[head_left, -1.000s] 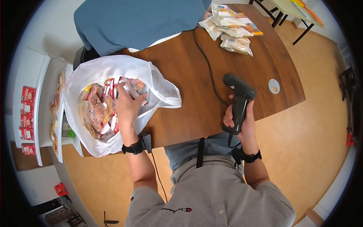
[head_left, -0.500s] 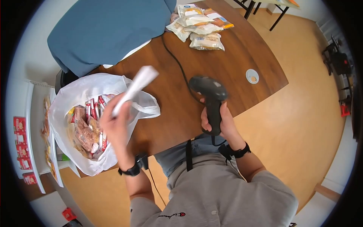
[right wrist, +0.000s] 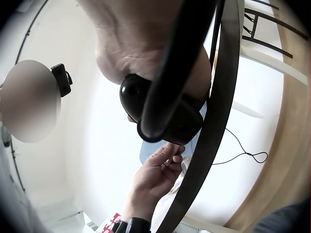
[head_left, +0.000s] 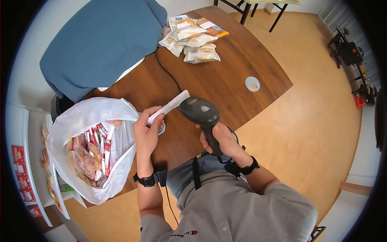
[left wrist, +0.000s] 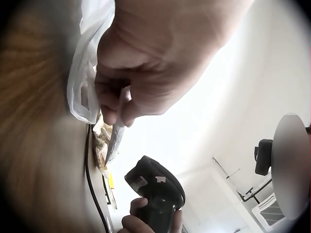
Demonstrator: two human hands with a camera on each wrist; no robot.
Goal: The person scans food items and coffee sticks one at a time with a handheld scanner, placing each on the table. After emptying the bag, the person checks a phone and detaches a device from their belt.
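Observation:
My left hand pinches the near end of a slim white stick packet between thumb and fingers, over the table's front part. The packet slants up to the right, its far end close to the head of a black barcode scanner. Around the scanner's handle my right hand is wrapped. In the left wrist view, the packet points down from the fingertips toward the scanner. A white plastic bag, its mouth wide, stands left of my left hand, with red-and-white stick packets and clear food packs inside.
Several wrapped bread packs are piled at the table's far side. A blue cloth covers something at the back left. The scanner's cable crosses the wooden table. Shelves with red boxes stand left.
My left hand has come out of the bag with the white packet and moved right, toward the scanner. My right hand has tilted the scanner's head left, toward the packet. The head view has shifted.

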